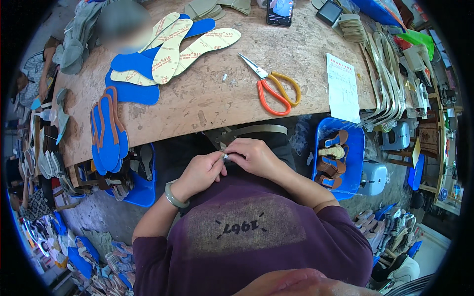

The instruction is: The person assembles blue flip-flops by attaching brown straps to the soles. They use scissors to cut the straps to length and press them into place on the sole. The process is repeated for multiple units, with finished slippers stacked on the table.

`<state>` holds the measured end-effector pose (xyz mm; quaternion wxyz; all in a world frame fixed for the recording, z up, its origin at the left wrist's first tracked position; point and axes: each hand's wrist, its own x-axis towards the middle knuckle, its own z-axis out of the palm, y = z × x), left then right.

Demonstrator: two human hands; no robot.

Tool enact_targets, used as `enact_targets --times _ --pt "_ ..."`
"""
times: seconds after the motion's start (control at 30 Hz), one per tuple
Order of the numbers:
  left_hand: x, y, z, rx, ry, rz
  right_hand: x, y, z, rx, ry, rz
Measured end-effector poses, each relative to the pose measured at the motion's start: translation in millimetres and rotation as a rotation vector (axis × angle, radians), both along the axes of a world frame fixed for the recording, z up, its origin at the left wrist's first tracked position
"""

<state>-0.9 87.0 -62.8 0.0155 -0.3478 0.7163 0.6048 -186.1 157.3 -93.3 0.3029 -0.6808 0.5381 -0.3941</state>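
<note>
At the left of the frame we see blue sole-shaped pieces (pixel 104 150) overhanging the edge of the wooden surface (pixel 207 98), with looped brown bands (pixel 115 111) lying over them; we cannot tell whether these are fastened. Just to their right, in the upper left, cream sole-shaped pieces (pixel 174 54) lie overlapped with more blue ones, no bands on them.

Near the centre, beyond the surface's near edge and before a purple shirt (pixel 321 237), the left hand (pixel 201 172) bends inward, its fingers drawn together on a small pale piece (pixel 225 156). The right hand (pixel 256 155) meets it there, thumb and forefinger pinched nearly closed on the same piece, whose exact form is too small to make out. A pale strip (pixel 261 129) arches just above the right hand.

Further right, scissors (pixel 263 74) with one red and one yellow handle lie parted and unheld on the surface. A blue bin (pixel 356 170) at right centre holds brown strapped sandals (pixel 332 166), which we judge fully or nearly assembled. We judge the handwork unfinished, since both hands are engaged with the piece; how much remains we cannot tell.
</note>
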Motion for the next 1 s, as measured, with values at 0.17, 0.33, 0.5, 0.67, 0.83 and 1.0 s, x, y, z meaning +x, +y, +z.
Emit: enact_targets --times 0.17,0.33,0.5,0.67,0.83,1.0 --pt "-1.8 3.5 -1.9 -0.094 -0.042 -0.016 3.4 2.4 -2.4 -0.036 0.078 -0.022" --pt "-0.4 9.4 -11.4 -0.208 0.040 0.019 10.5 5.9 -2.7 -0.094 0.146 -0.053" --pt "-2.1 12.8 -11.0 -0.282 0.001 0.046 8.4 5.5 -4.0 -0.085 0.148 -0.093" --pt "-4.0 12.9 -5.2 -0.312 0.033 0.113 4.8 4.1 -12.2 -0.002 0.048 -0.182" --pt "-1.3 14.5 -11.6 -0.259 0.116 0.184 -8.5 1.9 -5.2 0.542 -0.547 -0.035" --pt "-0.9 12.9 -1.6 -0.128 0.004 -0.009 -11.4 0.7 -4.8 0.390 -0.136 0.162"
